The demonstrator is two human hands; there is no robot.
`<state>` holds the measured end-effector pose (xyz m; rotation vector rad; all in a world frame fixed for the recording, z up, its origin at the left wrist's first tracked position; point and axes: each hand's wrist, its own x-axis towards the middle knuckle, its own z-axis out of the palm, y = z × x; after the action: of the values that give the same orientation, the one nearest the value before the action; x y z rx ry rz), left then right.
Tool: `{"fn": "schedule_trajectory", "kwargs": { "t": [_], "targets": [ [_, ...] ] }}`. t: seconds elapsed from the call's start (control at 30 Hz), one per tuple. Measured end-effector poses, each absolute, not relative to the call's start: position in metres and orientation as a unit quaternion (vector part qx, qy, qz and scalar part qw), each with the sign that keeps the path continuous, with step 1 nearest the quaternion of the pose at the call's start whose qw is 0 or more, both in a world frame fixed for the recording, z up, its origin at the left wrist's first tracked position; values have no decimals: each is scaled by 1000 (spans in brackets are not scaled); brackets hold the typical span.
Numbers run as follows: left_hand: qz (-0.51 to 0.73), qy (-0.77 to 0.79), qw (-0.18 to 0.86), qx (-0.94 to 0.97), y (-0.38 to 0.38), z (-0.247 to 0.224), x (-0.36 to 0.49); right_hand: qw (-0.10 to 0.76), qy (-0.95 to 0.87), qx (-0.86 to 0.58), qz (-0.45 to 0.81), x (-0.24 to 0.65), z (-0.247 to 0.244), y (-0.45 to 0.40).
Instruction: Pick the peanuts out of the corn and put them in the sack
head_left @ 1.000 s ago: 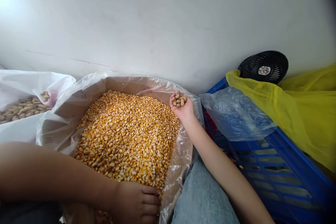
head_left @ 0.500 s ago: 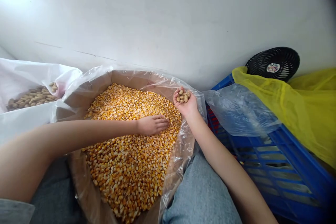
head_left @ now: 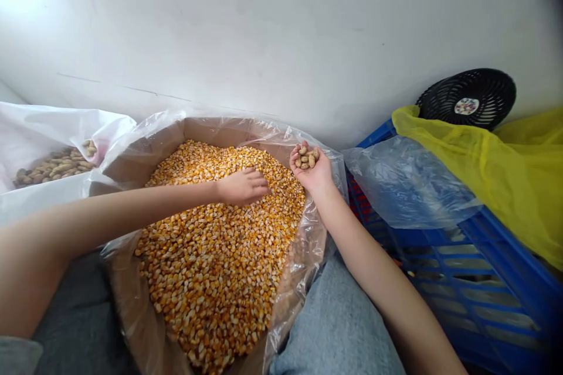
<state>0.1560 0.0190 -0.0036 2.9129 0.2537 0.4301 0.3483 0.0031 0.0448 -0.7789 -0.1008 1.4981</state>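
Loose yellow corn kernels fill a brown sack lined with clear plastic, between my knees. My left hand lies palm down over the kernels, its fingers stretched out and slightly spread. Whether it touches them I cannot tell; nothing shows in it. At the sack's right rim my right hand is turned palm up. Its fingers curl round several peanuts in the shell, which rest in the palm.
On the left a white bag holds more unshelled peanuts. To the right stands a blue plastic crate with clear plastic, yellow netting and a round black fan-like piece on it. A pale wall rises behind.
My left hand has moved left and a little toward the wall over the kernels. My right hand stays at the rim with the peanuts. The view has shifted slightly.
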Motion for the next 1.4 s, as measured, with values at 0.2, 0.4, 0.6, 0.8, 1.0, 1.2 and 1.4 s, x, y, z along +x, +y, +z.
{"fn": "schedule_trajectory", "kwargs": {
  "t": [0.2, 0.4, 0.6, 0.8, 1.0, 1.2, 1.4],
  "targets": [
    [134, -178, 141, 965, -71, 5, 157, 661, -52, -343, 666, 349, 44, 4],
    [138, -227, 135, 954, -132, -37, 163, 659, -52, -350, 664, 348, 44, 4],
    [99, -101, 1, 990, -140, -55, 165, 655, -59, -362, 661, 349, 43, 3],
    [52, 24, -57, 997, -123, -61, 175, 657, -63, -364, 657, 348, 43, 1],
    [24, 108, -71, 991, -69, -53, 194, 655, -62, -359, 662, 350, 41, 2],
    [-17, 229, -130, 964, 19, -19, 185, 654, -63, -344, 671, 352, 40, 4],
    [47, 204, -81, 974, 4, 6, 183, 653, -60, -335, 676, 349, 43, 5]
  ]
}}
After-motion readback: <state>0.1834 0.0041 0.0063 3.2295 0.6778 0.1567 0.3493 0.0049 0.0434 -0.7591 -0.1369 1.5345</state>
